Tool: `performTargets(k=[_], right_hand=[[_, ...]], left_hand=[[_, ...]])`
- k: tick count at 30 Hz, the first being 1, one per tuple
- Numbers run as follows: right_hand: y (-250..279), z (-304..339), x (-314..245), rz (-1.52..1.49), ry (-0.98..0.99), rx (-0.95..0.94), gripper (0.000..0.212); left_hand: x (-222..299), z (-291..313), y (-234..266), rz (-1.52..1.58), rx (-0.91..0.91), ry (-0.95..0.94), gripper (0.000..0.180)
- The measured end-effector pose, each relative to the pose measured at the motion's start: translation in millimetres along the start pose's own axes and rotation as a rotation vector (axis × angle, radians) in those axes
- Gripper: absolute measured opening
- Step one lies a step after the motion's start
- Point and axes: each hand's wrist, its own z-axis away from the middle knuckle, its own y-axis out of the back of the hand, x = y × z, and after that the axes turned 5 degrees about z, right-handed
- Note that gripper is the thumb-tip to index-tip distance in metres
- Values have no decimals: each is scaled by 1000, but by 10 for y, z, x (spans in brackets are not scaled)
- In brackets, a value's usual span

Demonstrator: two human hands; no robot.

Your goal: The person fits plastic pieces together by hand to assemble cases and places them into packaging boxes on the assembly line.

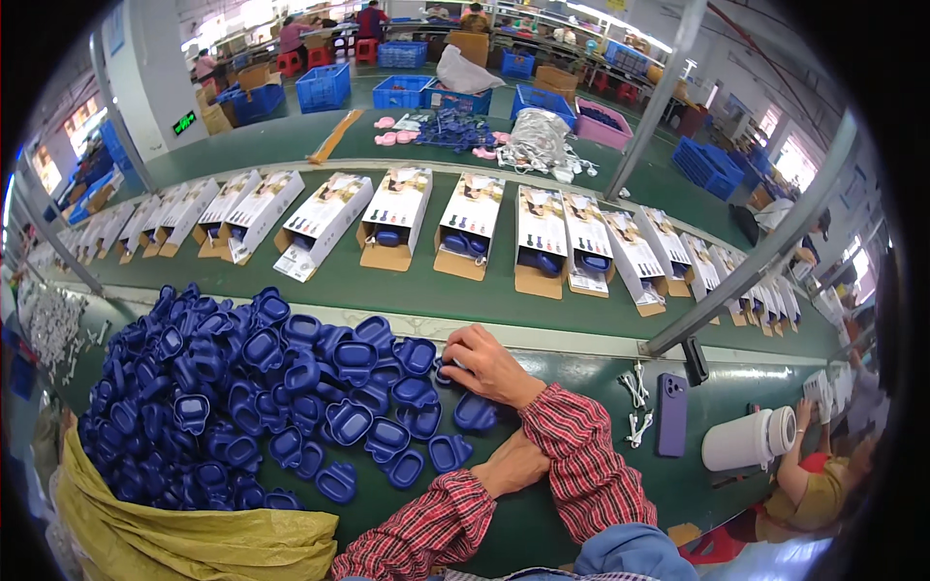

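Note:
A large heap of dark blue, rounded plastic shells (pixel 242 353) with shallow recessed faces covers the left of the green bench. At its right edge my right hand (pixel 486 366) is closed, its bent fingers gripping a blue shell (pixel 443 372) that they partly hide. Another blue shell (pixel 475 412) lies just under this palm. My left hand (pixel 513 465) crosses beneath the right forearm, close to the bench; its fingers are hidden behind the red checked sleeve (pixel 572 426). Nearest to it on its left is a single shell (pixel 449 452).
Beyond a pale rail, open printed boxes (pixel 395 218) with blue items inside line a green belt (pixel 426 300). White cables (pixel 635 407), a purple phone (pixel 672 414) and a white jug (pixel 741 441) lie to the right. A yellow-green sack (pixel 194 542) borders the heap. A co-worker (pixel 804 494) sits at far right.

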Motion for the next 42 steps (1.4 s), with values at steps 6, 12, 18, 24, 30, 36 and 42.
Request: performTargets(k=[6,12,18,24,30,36,42], right_hand=[[-17,-4,128,122,-179,164,20],[34,183,156,41,-294,162,21],[-122,188,118,28,-427,297,15],[-128,188,187,-66,-528,431,15],[-122,137,65,78,-416,287,22],[-169,122,133,71,-480,319,17],[-265,-405,289,38,-408,362,12]], left_hand=[[-136,125,105,-36,-34,-27,43],[-87,156,325,-145,-74,-19,34],[-90,267,424,-175,-40,18,38],[-150,298,574,-71,201,59,21],[-198,327,625,-241,299,329,27],[-216,314,626,-335,330,378,31],[-252,296,662,-374,294,416,39]])
